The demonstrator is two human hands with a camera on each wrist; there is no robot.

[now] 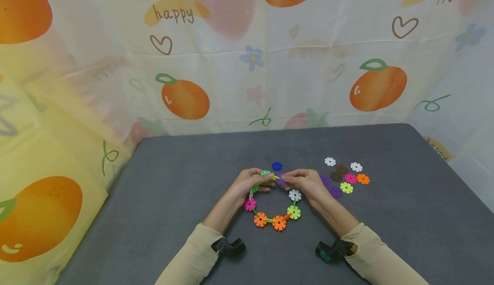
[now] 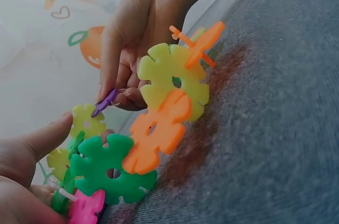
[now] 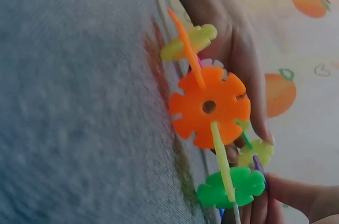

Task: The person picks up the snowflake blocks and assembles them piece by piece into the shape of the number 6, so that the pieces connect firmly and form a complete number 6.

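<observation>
A ring-shaped chain of colourful slotted flower discs is held over the grey table, with orange discs (image 1: 279, 223) at its near side. My left hand (image 1: 247, 184) grips the chain's far left part and pinches a yellow-green disc (image 2: 87, 121) between thumb and fingers. Opposite it, my right hand (image 1: 306, 183) pinches a purple disc (image 2: 105, 102) by its rim. Edge-on, the purple disc meets the yellow-green one; how deep their slots engage cannot be told. A white disc (image 1: 295, 195) and a lime disc (image 1: 293, 212) hang along the chain's right side, below my right hand.
Loose discs lie right of my right hand: white (image 1: 329, 161), brown (image 1: 342, 169), pink (image 1: 350, 178), orange (image 1: 363, 179), lime (image 1: 346, 187) and purple (image 1: 335, 191). One blue disc (image 1: 277, 166) lies beyond the hands. A printed curtain (image 1: 224, 92) hangs behind the table (image 1: 162, 233).
</observation>
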